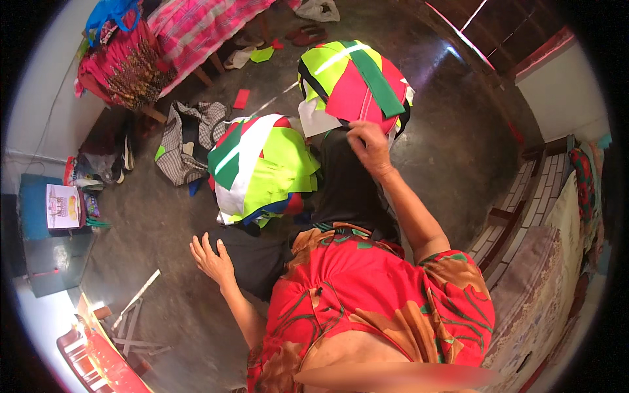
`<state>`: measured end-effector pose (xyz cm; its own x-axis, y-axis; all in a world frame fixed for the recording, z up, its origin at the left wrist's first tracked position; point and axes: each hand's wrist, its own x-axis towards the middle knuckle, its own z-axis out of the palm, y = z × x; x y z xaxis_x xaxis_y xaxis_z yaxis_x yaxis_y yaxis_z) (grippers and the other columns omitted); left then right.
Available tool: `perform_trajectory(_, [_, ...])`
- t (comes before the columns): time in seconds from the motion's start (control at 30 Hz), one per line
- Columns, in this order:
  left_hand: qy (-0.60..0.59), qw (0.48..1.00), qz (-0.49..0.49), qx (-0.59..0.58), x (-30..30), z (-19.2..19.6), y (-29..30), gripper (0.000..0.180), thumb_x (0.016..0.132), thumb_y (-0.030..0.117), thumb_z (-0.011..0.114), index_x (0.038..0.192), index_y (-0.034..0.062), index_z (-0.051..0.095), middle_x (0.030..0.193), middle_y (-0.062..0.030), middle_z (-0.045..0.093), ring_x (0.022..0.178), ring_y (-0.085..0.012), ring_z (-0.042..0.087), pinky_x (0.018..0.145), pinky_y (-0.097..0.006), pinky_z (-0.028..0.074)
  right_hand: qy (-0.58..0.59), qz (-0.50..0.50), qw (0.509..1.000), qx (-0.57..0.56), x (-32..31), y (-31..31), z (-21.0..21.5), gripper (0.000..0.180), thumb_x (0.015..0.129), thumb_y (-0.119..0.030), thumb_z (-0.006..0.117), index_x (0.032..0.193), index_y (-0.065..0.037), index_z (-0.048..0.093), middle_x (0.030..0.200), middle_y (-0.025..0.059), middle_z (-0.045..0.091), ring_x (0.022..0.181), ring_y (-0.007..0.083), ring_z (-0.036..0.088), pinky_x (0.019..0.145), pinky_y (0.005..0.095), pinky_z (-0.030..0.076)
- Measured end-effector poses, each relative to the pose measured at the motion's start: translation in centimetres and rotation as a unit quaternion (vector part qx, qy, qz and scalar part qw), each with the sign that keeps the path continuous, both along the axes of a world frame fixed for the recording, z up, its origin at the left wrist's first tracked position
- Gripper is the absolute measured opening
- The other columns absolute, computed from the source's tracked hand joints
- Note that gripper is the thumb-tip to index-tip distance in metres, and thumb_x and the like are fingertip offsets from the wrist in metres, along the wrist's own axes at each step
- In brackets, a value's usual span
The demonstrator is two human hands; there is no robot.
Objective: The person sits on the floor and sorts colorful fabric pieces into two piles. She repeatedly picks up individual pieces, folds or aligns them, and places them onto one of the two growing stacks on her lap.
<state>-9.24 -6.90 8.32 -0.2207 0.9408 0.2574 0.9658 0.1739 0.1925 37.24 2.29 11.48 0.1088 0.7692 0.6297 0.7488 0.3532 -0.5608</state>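
A heap of cloth pieces [278,167] in lime green, white, dark green, red and blue lies in front of me, left of centre. Farther off and to the right is a second heap of cloth pieces [347,88], with a dark green strip [377,78] and a red piece across its top. By the near edge of this second heap, above my trouser leg, my right hand [369,144] has its fingers curled in; whatever they hold, if anything, is hidden. My left hand [213,261] hovers beside my left thigh, fingers spread and nothing in them.
A checked cloth bag [187,141] lies on the floor left of the nearer heap. Beyond stands a bed with a pink checked cover [196,33], shoes [306,34] near it. A blue cabinet [39,203] is at the left, a wooden bench [524,203] at the right.
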Motion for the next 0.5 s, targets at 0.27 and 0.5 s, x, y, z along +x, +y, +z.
perform_trajectory(0.27, [-0.001, 1.0, 0.012, 0.005, 0.4, 0.1, 0.4, 0.042, 0.085, 0.026, 0.063, 0.124, 0.0154, 0.054, 0.14, -0.0086, 0.042, 0.132, -0.0329, 0.035, 0.1, -0.052, 0.034, -0.003, -0.257, 0.962, -0.088, 7.6, 0.1, -1.1, 0.049, 0.07, 0.009, 0.057, 0.111, -0.017, 0.059, 0.13, 0.0095, 0.051, 0.105, 0.029, 0.059, 0.086, 0.0371, 0.05])
perform_trajectory(0.5, [-0.019, 0.999, 0.027, 0.005, 0.4, 0.6, 0.3, 0.042, 0.083, 0.026, 0.063, 0.123, 0.0158, 0.056, 0.141, -0.0075, 0.042, 0.133, -0.0321, 0.034, 0.101, -0.052, 0.032, -0.025, -0.235, 0.958, -0.161, 9.6, 1.3, -2.6, 0.03, 0.075, -0.007, 0.067, 0.102, -0.017, 0.064, 0.128, 0.0036, 0.053, 0.09, 0.0241, 0.064, 0.076, 0.0355, 0.051])
